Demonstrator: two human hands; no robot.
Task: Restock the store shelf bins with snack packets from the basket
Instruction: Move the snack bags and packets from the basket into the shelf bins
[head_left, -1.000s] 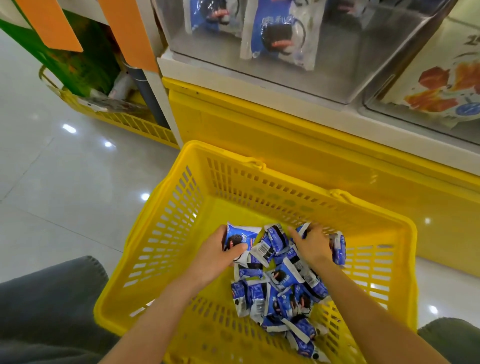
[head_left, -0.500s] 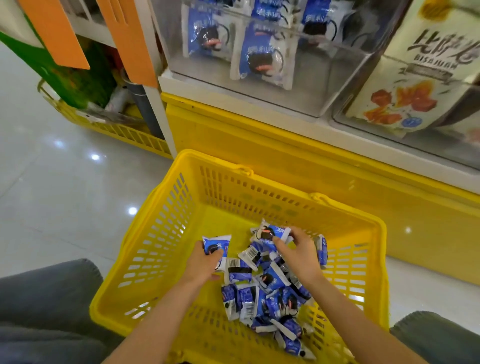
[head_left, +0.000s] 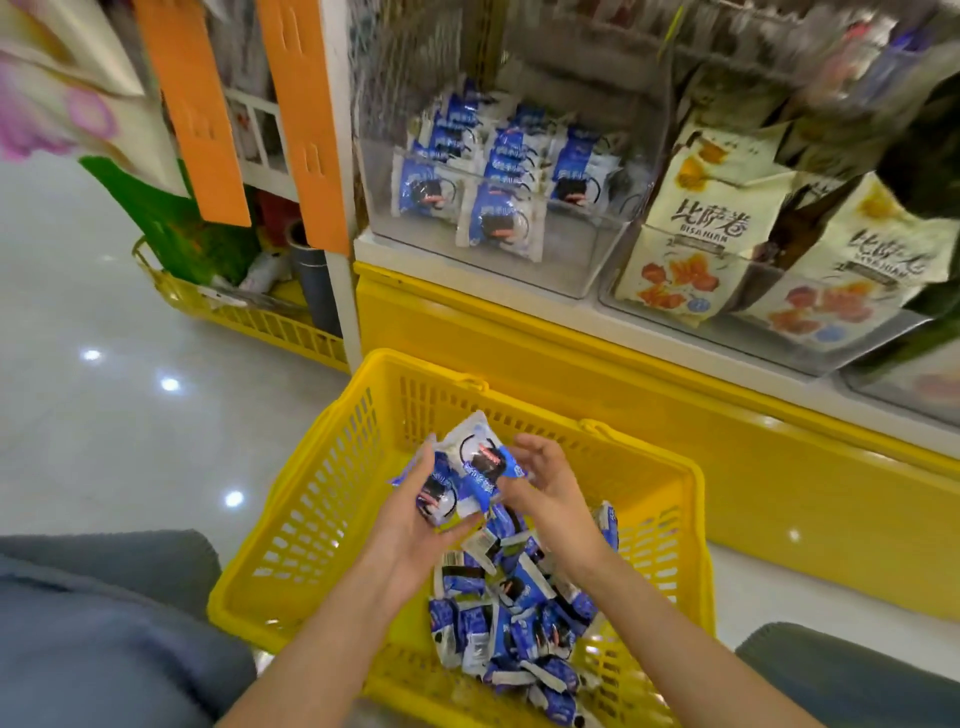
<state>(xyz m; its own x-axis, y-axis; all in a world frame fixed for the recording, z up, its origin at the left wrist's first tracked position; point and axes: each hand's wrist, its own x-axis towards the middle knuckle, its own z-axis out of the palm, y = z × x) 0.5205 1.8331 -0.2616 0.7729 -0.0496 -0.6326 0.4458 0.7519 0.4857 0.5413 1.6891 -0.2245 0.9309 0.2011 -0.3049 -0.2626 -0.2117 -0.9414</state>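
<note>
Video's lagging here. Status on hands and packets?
Left hand grips packets above basket. Right hand relaxed beside them. Bin ahead, path looks clear.

Tally, shelf front and floor.
Two yellow baskets: near basket (head_left: 291, 519), far basket (head_left: 260, 322). Two hands, left hand (head_left: 410, 525) and right hand (head_left: 556, 499), two or three blue packets (head_left: 478, 457) between them; basket pile (head_left: 519, 613) too jumbled to count. Two orange strips (head_left: 195, 114). At least two clear bins (head_left: 545, 270); at least two cream bags (head_left: 701, 223).
</note>
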